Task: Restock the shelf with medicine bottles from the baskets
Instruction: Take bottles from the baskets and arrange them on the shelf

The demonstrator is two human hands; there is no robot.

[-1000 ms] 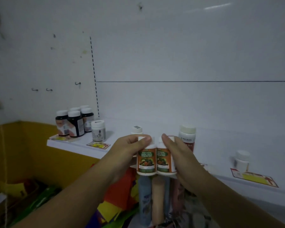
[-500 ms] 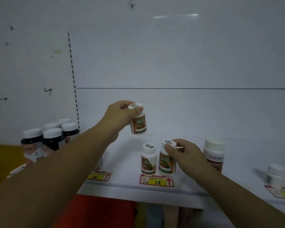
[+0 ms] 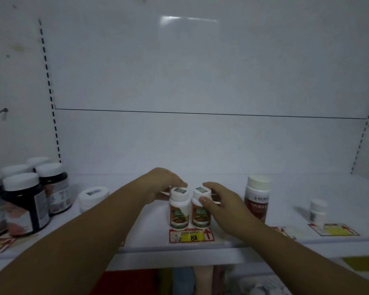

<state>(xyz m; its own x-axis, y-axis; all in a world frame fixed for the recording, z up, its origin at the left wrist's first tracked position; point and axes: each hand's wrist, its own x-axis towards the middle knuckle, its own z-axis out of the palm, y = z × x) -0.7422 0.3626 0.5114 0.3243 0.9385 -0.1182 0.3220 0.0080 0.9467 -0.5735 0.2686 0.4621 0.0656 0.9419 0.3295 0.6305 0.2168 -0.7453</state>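
Two small orange-labelled medicine bottles with white caps stand side by side at the front of the white shelf point(image 3: 296, 188). They are the left bottle point(image 3: 179, 209) and the right bottle point(image 3: 200, 211). My right hand point(image 3: 222, 206) holds the right bottle, with the thumb on its front below the cap and the fingers behind. My left hand point(image 3: 164, 184) is curled just behind the left bottle over a white-capped bottle that is mostly hidden.
A price tag marked 88 point(image 3: 191, 236) lies in front of the pair. Several dark jars point(image 3: 26, 203) and a small white-capped bottle point(image 3: 93, 198) stand to the left. A red-brown bottle point(image 3: 257, 199) and a small white bottle point(image 3: 317, 210) stand to the right. Colourful goods show below the shelf edge.
My left hand has come down from mid-air with its bottle to just behind the front left bottle. My right hand stays on the right bottle. The view has moved closer to the shelf.
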